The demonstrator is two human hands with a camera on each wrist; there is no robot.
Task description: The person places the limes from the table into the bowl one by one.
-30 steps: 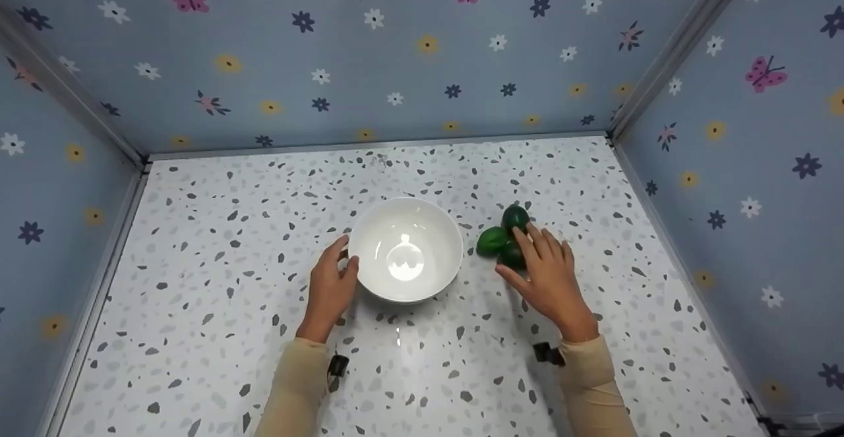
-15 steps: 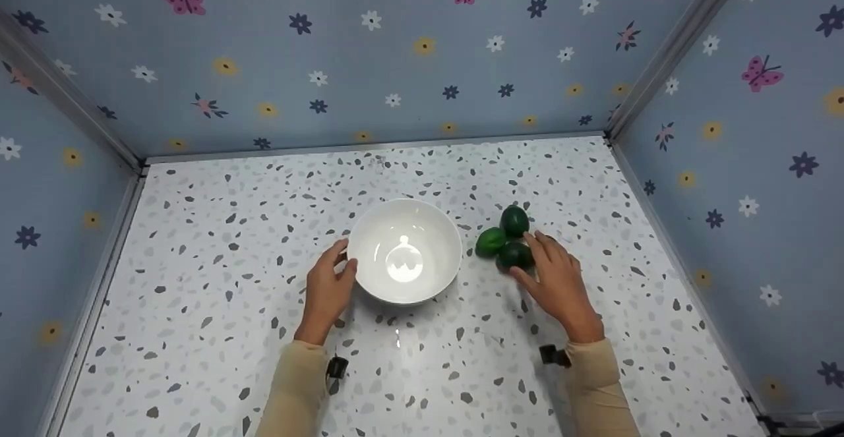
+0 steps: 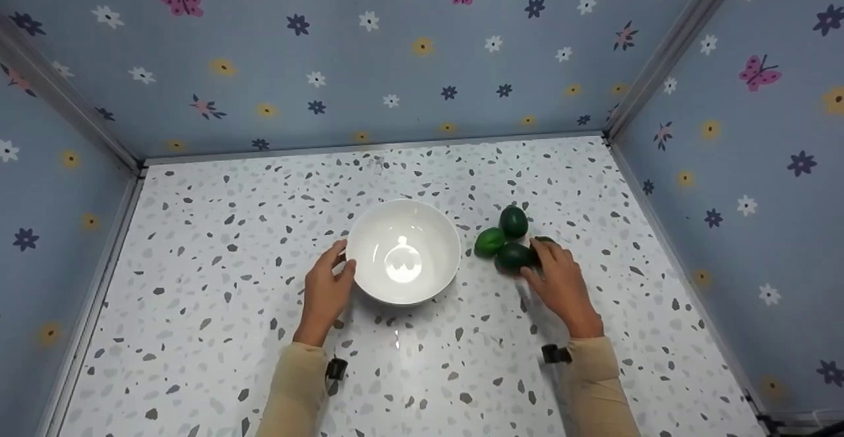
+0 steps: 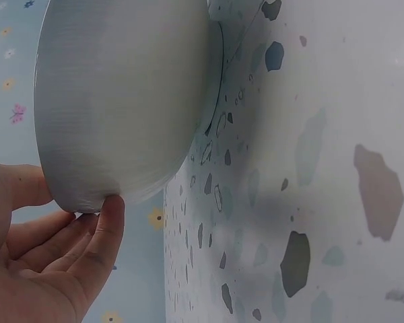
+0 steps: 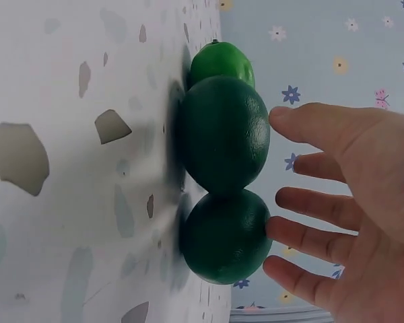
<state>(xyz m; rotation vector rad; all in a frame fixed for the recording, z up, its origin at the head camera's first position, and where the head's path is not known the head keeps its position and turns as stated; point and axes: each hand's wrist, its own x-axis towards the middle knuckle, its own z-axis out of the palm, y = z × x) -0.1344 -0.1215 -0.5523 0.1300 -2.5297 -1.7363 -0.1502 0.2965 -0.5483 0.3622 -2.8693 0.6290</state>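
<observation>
White bowl point(image 3: 422, 229) mid-frame on the worktop point(image 3: 217, 279). Left hand point(image 3: 326, 292) at its left side, fingers loosely bent against the outer wall, no pinch. Four green fruits point(image 3: 490, 243) bunched right of centre; right hand point(image 3: 562, 285) over the right end, fingers loose, nothing gripped. Risk: rounded fruits packed together, a nudge could roll neighbours; left-hand push could slide bowl.

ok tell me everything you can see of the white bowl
The white bowl is round, deep and glossy, perhaps ceramic, its walls narrowing to a smaller base. It stands upright on the speckled table, left of the green fruits in the head view. Its glinting inside holds nothing. The left hand touches its outer wall.
</observation>
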